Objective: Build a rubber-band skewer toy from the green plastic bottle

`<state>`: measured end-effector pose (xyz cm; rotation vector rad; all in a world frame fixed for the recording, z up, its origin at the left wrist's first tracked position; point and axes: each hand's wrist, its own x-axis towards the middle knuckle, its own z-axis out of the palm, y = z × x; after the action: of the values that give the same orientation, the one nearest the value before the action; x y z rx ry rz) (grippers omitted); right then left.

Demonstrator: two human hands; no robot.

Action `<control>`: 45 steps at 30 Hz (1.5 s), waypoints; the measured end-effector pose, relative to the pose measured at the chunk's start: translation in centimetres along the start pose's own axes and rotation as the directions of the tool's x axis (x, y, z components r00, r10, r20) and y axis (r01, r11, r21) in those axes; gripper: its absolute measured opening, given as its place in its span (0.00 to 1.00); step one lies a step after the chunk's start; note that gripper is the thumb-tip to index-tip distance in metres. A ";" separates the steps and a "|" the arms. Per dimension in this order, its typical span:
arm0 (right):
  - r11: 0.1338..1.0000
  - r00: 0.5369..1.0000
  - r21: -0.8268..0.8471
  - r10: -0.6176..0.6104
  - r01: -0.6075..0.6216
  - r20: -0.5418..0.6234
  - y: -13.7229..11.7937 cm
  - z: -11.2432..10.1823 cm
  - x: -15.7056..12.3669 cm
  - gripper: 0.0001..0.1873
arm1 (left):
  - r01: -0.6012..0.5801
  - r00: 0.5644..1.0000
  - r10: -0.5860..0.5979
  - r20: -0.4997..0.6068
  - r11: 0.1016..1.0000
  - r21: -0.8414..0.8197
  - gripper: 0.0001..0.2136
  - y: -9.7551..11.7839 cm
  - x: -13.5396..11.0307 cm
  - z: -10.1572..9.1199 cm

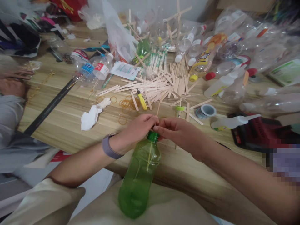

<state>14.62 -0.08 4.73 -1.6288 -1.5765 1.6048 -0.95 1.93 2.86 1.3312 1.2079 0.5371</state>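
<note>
One green bottle (136,187), uncapped, lies tilted between the person's forearms, its base over the beige clothing and its neck toward the table (82,140); one thin stick (149,156) passes through the mouth, its lower end inside, its upper end above the hands. The left hand (144,126), with one purple strap (109,147) at the wrist, pinches the stick between thumb and forefinger just above the neck; the right hand (175,128) meets it there, fingers curled and thumb bent inward, though whether its tips press the stick cannot be told.

Beyond the hands: one yellow cutter (142,100); one heap of rubber bands (128,103), too overlapped to count; one green cap (180,108) threaded on a stick; one spool (205,111); two white glue bottles (223,122); one red-and-black tool (248,134). Farther out: a pile of flat wooden sticks (161,86), uncountable; one white packet (126,70); at left, one black strip (50,106) near a co-worker's hand (12,90).
</note>
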 end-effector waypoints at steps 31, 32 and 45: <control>0.440 0.873 -0.873 -0.318 -0.211 -0.371 -1.5 -8.3 0.3 0.15 | 0.111 0.994 -0.108 0.028 0.954 -0.279 0.12 1.0 -0.6 -0.9; 0.438 0.875 -0.877 -0.325 -0.197 -0.359 -1.8 -8.1 0.6 0.14 | 0.108 0.994 -0.105 0.026 0.953 -0.282 0.12 1.0 -0.6 -1.0; 0.455 0.844 -0.851 -0.319 -0.262 -0.430 -3.5 -9.0 2.5 0.16 | 0.103 0.995 -0.099 0.029 0.950 -0.295 0.13 0.7 0.0 -1.3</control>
<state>20.10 6.97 9.17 -2.2081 -2.2039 0.0100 -1.90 2.66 3.79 1.0113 1.1274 0.6083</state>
